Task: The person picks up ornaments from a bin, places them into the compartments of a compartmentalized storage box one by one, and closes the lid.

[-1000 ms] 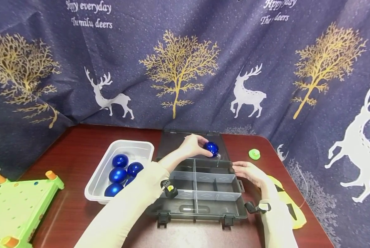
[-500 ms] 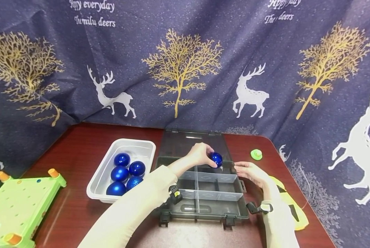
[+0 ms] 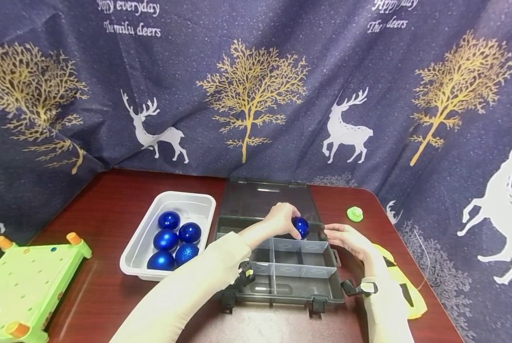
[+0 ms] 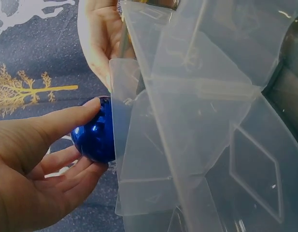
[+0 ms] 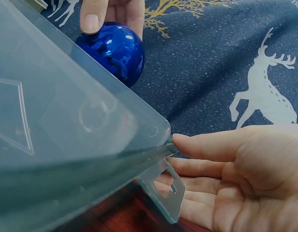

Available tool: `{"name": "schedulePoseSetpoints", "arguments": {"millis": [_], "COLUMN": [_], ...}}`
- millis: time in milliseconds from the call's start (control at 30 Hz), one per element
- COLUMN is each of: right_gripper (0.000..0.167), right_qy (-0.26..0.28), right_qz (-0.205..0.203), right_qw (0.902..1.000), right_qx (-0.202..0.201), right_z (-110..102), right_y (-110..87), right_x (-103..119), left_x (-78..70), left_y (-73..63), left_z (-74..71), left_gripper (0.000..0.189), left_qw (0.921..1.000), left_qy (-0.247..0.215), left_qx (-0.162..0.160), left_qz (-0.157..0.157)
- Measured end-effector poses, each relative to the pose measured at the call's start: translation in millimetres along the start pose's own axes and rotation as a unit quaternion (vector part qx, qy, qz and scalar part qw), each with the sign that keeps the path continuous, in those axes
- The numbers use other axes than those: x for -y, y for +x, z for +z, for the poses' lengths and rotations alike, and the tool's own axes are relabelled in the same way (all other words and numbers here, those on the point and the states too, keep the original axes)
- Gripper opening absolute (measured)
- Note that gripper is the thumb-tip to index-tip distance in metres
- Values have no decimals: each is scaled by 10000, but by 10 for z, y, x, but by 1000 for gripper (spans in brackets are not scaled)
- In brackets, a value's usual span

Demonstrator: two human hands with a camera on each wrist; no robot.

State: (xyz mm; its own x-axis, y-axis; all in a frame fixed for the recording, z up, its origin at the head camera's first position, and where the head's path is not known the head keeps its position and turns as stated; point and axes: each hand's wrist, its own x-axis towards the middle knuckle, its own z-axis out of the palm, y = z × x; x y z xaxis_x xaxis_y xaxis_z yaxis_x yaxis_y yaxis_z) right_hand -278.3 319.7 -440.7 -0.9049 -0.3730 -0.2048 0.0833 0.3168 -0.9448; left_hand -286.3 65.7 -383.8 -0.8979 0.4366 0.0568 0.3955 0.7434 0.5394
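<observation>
My left hand [image 3: 281, 220] pinches a shiny blue Christmas bauble [image 3: 302, 228] between thumb and fingers. It holds the bauble low at the back right compartment of a dark translucent divided box [image 3: 277, 299]. In the left wrist view, a clear divider [image 4: 153, 96] covers the right side of the bauble [image 4: 93, 135]. The box's lid [image 3: 264, 195] lies folded back. My right hand [image 3: 346, 239] touches the box's right edge near its back corner. In the right wrist view its thumb and fairly straight fingers lie beside the side handle [image 5: 173, 195].
A white plastic tub [image 3: 131, 259] with several blue baubles [image 3: 165, 240] stands left of the box. A green pegged board [image 3: 24, 281] lies far left. On the right are a small green duck [image 3: 354, 214] and a yellow and black item [image 3: 404, 290]. A deer-printed curtain [image 3: 273, 105] hangs behind.
My left hand has moved the bauble down and slightly right, from above the open lid to the back right compartment. My right hand has stayed at the box's edge.
</observation>
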Motion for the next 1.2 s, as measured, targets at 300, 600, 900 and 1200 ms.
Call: {"name": "schedulePoseSetpoints", "arguments": {"millis": [300, 600, 900, 1200], "right_gripper": [57, 70, 52, 54], "right_qy": [-46, 476, 210, 145], "right_qz": [-72, -740, -179, -144], "right_qw": [10000, 9951, 9996, 9998], "right_qx": [2, 444, 38, 35], "right_z": [-1, -92, 22, -5], "right_y": [-13, 49, -13, 14], "right_x": [-17, -193, -2, -47], "left_x": [4, -18, -17, -5], "left_y": [4, -32, -30, -45], "left_z": [64, 75, 94, 53], "left_gripper": [60, 59, 60, 55], "left_qw": [9998, 9995, 9994, 9991], "left_qy": [171, 197, 183, 262], "left_qx": [31, 52, 106, 311], "left_qz": [-118, -241, -269, -137]}}
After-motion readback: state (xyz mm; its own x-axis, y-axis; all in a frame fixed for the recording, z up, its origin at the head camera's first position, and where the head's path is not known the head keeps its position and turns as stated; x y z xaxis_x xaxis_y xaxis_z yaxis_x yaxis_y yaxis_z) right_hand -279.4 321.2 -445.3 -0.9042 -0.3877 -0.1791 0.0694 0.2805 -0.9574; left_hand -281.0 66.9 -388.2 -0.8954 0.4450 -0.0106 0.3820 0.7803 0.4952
